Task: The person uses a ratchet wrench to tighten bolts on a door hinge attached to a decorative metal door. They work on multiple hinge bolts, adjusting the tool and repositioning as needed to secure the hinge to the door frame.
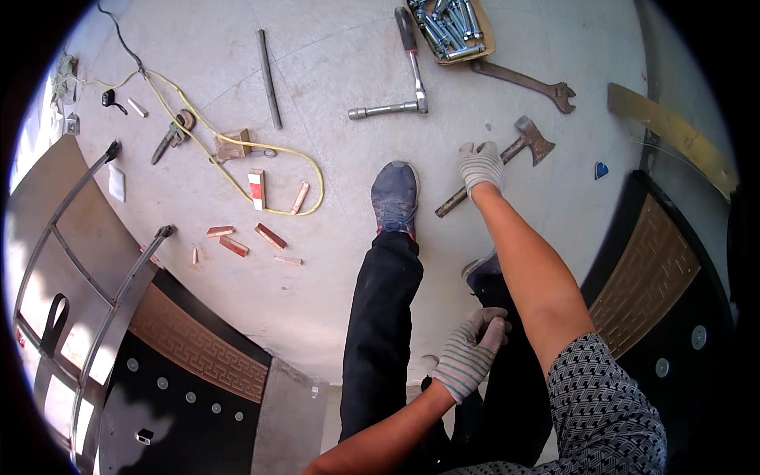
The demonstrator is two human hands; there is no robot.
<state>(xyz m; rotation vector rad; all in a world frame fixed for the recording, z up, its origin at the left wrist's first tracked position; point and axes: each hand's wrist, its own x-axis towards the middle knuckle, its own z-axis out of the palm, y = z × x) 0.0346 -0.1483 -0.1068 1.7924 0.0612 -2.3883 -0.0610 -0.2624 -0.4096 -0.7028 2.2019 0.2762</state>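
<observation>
My right hand [481, 168], in a striped knit glove, reaches down to the floor and is closed round the middle of a hatchet's handle. The hatchet [532, 142] lies slanted, its rusty head beyond my hand at the upper right and the handle's end towards my shoe. My left hand [472, 352], gloved the same way, hovers by my right leg with fingers loosely curled; nothing shows in it. Beyond my right hand lie an adjustable wrench [526, 81] and a socket wrench [416, 79] with a dark-and-red grip.
A box of bolts [453, 30] stands at the far side. A metal rod [269, 79], a yellow cord [317, 178], a pipe wrench [172, 136] and several small reddish blocks [271, 236] lie leftward. Black-and-brown panels [649, 277] flank me; a metal frame [111, 301] stands left.
</observation>
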